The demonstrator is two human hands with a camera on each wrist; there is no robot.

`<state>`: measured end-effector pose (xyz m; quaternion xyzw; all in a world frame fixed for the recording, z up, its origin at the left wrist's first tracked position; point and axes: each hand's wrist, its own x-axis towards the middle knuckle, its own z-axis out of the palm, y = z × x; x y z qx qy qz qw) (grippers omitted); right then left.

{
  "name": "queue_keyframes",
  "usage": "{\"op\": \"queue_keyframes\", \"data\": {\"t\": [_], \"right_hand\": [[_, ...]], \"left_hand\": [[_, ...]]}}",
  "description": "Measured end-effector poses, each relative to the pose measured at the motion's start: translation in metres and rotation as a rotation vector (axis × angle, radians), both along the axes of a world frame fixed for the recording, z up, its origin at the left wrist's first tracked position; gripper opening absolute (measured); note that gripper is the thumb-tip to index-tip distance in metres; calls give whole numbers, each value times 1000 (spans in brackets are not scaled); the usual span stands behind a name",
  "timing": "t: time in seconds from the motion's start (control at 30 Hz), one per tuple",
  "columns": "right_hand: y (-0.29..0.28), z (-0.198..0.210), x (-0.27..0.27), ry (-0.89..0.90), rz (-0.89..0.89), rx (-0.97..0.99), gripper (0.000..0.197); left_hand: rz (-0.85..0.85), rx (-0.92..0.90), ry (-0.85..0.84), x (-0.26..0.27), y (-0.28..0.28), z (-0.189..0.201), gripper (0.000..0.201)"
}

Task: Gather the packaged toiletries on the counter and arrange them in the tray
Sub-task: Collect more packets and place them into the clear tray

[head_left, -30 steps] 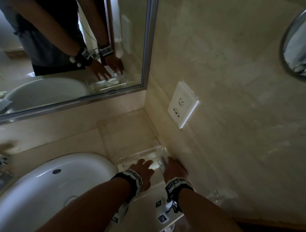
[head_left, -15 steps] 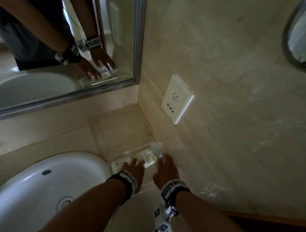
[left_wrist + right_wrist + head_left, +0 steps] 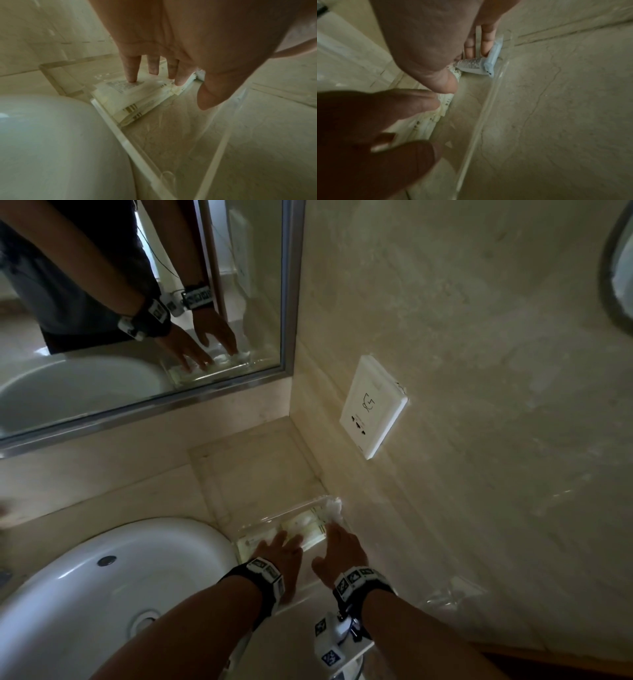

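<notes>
A clear plastic tray [image 3: 284,511] lies on the counter between the sink and the side wall. Several white packets with gold stripes [image 3: 130,98] lie stacked along its left side. My left hand [image 3: 279,546] rests on them with straight fingers [image 3: 132,73]. My right hand [image 3: 337,537] reaches into the far right corner of the tray. Its straight fingertips [image 3: 486,44] touch a small white and blue tube [image 3: 476,66] lying there against the tray wall [image 3: 481,117]. The packets' edge [image 3: 428,121] shows beside the right thumb.
A white basin [image 3: 102,583] borders the tray on the left. The marble wall carries a white socket plate [image 3: 373,405] on the right. A mirror [image 3: 137,302] hangs behind the counter, and some clear plastic wrap [image 3: 452,594] lies by the wall.
The camera view has shifted slightly left. Both hands stay in the tray; the right hand has reached a little farther toward the far right corner.
</notes>
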<state>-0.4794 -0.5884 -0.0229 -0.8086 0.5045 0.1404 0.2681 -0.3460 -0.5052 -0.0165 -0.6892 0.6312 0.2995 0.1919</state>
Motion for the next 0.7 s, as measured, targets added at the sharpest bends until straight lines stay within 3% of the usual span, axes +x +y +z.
{"op": "queue_keyframes", "data": {"t": [0.3,0.7], "right_hand": [[-14,10,12,-22,-118,53,90],[-23,5,25,68,-79,173,89]], "left_hand": [[8,6,7,1,-1,-8,76],[17,7,17,3,0,-10,77]]}}
